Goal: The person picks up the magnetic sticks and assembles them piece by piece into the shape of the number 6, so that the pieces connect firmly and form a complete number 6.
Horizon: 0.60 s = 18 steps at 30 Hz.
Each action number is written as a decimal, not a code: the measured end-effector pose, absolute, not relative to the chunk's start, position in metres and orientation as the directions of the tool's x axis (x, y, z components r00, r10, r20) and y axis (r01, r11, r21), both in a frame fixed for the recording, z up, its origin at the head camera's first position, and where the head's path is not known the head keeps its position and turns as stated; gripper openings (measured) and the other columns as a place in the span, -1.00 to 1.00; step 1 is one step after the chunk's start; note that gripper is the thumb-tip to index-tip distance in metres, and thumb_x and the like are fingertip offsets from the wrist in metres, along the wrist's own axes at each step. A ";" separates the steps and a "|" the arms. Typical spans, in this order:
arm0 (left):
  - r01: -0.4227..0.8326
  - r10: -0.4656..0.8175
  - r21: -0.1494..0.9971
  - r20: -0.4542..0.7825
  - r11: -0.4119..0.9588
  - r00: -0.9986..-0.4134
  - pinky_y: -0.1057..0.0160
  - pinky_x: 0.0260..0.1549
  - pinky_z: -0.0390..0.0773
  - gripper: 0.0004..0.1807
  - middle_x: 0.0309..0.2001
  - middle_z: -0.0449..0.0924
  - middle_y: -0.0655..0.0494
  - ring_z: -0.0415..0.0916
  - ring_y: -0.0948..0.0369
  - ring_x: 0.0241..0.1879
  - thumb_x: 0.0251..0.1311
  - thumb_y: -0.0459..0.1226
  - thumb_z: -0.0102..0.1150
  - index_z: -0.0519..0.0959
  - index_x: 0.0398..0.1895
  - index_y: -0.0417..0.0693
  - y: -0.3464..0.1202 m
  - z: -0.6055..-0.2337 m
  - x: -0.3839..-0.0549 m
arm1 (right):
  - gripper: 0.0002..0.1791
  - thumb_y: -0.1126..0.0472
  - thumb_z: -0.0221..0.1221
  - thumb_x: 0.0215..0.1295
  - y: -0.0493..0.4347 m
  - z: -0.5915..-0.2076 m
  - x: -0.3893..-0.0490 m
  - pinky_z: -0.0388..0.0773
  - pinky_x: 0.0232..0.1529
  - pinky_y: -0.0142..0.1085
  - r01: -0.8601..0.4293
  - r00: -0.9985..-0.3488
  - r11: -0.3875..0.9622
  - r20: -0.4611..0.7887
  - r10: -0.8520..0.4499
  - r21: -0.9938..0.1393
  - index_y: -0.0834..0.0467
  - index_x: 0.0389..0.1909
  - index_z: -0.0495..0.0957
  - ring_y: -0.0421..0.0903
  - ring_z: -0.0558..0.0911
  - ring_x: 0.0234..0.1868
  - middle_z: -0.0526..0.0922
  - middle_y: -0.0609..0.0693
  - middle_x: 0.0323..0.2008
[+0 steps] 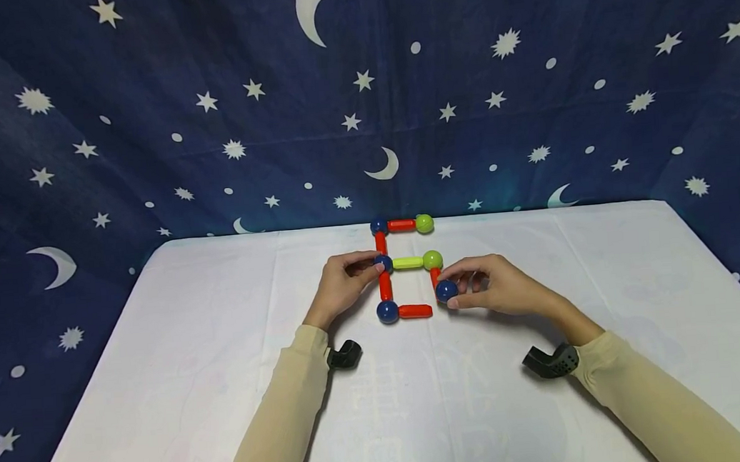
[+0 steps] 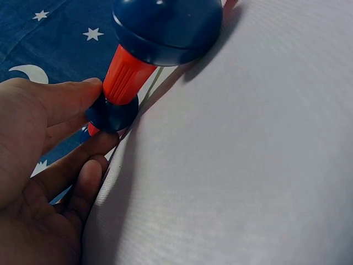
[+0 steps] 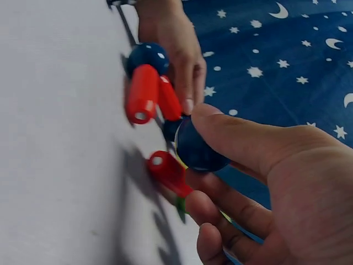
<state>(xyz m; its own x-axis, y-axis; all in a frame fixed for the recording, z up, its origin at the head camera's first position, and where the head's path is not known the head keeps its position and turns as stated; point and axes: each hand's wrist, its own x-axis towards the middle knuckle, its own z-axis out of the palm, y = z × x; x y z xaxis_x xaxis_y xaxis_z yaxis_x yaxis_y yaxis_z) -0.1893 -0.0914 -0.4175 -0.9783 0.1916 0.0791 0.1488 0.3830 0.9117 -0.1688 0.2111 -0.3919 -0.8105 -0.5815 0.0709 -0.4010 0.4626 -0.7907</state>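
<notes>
A flat figure of magnetic rods and balls lies at the table's far side. My left hand (image 1: 341, 284) pinches its middle blue ball (image 1: 384, 264) between thumb and fingers. From that ball a yellow-green rod (image 1: 407, 263) runs to a green ball (image 1: 433, 259), from which a red rod (image 1: 435, 276) points toward me. My right hand (image 1: 499, 286) holds another blue ball (image 1: 446, 291) by thumb and fingertips. In the right wrist view that ball (image 3: 199, 148) appears apart from the bare metal tip of the red rod (image 3: 165, 170).
The near left corner is a blue ball (image 1: 388, 312) with a red rod (image 1: 416, 311) extending right, its end bare. At the back, a blue ball (image 1: 379, 227), red rod (image 1: 401, 225) and green ball (image 1: 424, 223) form the top row. A star-patterned cloth (image 1: 297, 107) hangs behind the white table (image 1: 181, 387).
</notes>
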 end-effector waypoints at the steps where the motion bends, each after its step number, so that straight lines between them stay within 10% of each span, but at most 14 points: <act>1: 0.144 0.191 0.913 0.074 0.383 -0.979 0.21 -0.08 0.64 -0.67 -0.06 0.73 -0.01 0.63 0.12 -0.19 0.29 -0.29 0.36 0.70 0.11 -0.13 -0.091 -0.418 -0.190 | -0.58 0.17 0.50 0.14 0.211 -0.394 -0.167 0.53 -0.27 -0.33 -0.403 -0.810 0.461 0.073 -0.582 -0.790 0.10 0.04 0.70 -0.10 0.56 -0.29 0.64 -0.12 -0.34; 18: 0.147 0.195 0.913 0.076 0.382 -0.978 0.22 -0.06 0.64 -0.67 -0.05 0.72 -0.01 0.64 0.13 -0.16 0.30 -0.29 0.35 0.70 0.11 -0.13 -0.092 -0.417 -0.190 | -0.60 0.07 0.55 0.06 0.204 -0.420 -0.158 0.44 -0.34 -0.33 -0.405 -0.830 0.451 0.113 -0.546 -0.796 -0.02 -0.05 0.74 -0.09 0.52 -0.31 0.60 -0.14 -0.36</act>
